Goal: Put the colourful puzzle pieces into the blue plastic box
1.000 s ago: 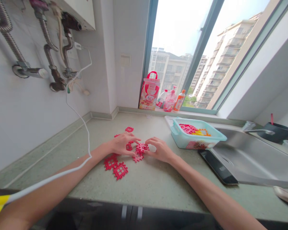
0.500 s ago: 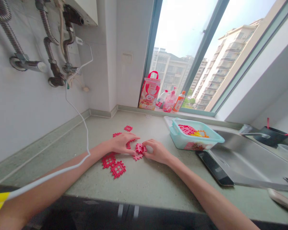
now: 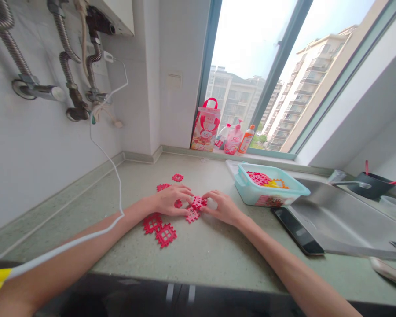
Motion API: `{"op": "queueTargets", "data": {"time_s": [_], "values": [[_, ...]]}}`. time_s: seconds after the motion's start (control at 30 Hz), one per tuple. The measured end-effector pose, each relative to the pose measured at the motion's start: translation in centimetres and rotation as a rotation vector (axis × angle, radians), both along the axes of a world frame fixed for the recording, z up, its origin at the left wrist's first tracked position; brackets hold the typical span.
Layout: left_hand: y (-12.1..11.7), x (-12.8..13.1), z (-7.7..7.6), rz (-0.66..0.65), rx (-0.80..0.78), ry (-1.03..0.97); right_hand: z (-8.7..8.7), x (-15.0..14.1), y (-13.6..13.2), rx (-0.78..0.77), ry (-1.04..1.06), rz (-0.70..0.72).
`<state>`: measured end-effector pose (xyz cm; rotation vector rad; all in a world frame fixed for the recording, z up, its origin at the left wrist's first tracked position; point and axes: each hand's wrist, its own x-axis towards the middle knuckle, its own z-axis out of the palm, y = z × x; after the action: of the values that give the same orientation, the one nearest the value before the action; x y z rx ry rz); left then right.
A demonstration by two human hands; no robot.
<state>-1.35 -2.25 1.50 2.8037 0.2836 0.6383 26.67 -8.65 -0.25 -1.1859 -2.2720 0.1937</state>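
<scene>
My right hand (image 3: 222, 207) pinches a small red-pink interlocking plastic tile (image 3: 199, 202) with toothed edges between thumb and fingers. From the other side my left hand (image 3: 173, 200) curves in, its fingertips at the tile's left edge and its thumb by a lighter pink tile (image 3: 192, 215) just below. Part of another red tile (image 3: 178, 203) shows beneath my left palm. Two larger red tiles (image 3: 166, 235) lie overlapping or joined near my left wrist. Beyond that hand are a partly covered red tile (image 3: 163, 187) and a small red one (image 3: 177, 177).
A light-blue tub (image 3: 273, 196) holds more pink, yellow and orange tiles. Beside it lie a black phone (image 3: 297, 231) and the steel sink (image 3: 339, 224). A white cable (image 3: 119, 189) crosses over my left forearm. Bottles (image 3: 233, 140) and a pink bag (image 3: 206, 127) stand at the window.
My left fingers have closed in toward the small tile, narrowing the gap between my hands. That tile has turned and shifted slightly right in my right hand's pinch.
</scene>
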Motion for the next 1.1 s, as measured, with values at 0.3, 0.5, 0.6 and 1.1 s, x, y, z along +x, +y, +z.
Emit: {"op": "queueTargets", "data": {"time_s": [0.3, 0.5, 0.6, 1.1], "values": [[-0.4, -0.3, 0.3, 0.009, -0.054, 0.034, 0.2, -0.1, -0.4, 0.030, -0.043, 0.015], [0.9, -0.9, -0.1, 0.066, -0.039, 0.050, 0.0, 0.0, -0.4, 0.048, -0.064, 0.058], [1.4, -1.2, -0.1, 0.085, -0.031, 0.062, 0.5, 0.3, -0.3, 0.107, -0.114, 0.098], [1.9, -1.6, -0.4, 0.138, -0.052, 0.080, 9.0, 14.9, -1.6, 0.707, 0.024, -0.877]]}}
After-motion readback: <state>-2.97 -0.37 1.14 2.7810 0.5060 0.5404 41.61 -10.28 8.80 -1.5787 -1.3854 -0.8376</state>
